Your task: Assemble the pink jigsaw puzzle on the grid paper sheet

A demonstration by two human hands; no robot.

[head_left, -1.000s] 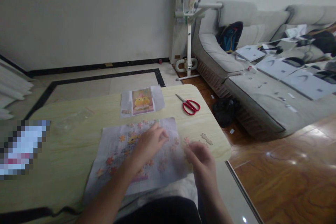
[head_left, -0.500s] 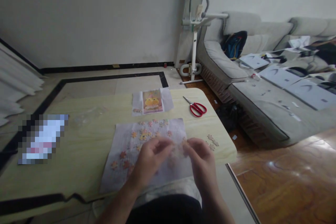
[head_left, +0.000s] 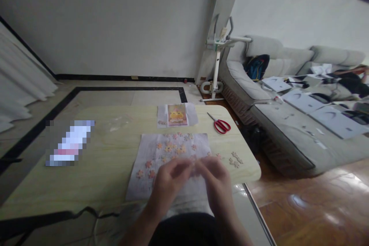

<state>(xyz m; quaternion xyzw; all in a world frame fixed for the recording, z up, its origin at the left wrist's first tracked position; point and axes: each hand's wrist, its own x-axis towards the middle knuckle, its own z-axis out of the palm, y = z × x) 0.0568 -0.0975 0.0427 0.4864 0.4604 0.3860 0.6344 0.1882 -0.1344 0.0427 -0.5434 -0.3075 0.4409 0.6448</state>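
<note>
Over the near part of a white sheet [head_left: 144,188], my left hand [head_left: 173,175] and my right hand [head_left: 213,171] meet at their fingertips. Both are closed in a pinch on what looks like a small pinkish jigsaw piece [head_left: 194,159], smeared by motion and partly covered by the fingers. Loose jigsaw pieces lie about the sheet, orange-red ones [head_left: 148,164] at left and yellow ones [head_left: 170,147] farther back. Several brownish pieces [head_left: 235,160] rest on bare tabletop to the right of my right hand. Behind the sheet lies a picture [head_left: 177,115] of yellow figures on white paper.
Red-handled scissors [head_left: 221,126] lie at the table's [head_left: 109,177] back right. A crumpled clear plastic bag [head_left: 118,123] and a pixelated bright screen [head_left: 70,140] are to the left. Beyond the right edge stands a grey sofa [head_left: 282,130] with boxes and a backpack [head_left: 257,67].
My hands have come closer together, and their fingertips now meet. The camera view has tilted up and shifted slightly left, so the scene sits lower and farther right.
</note>
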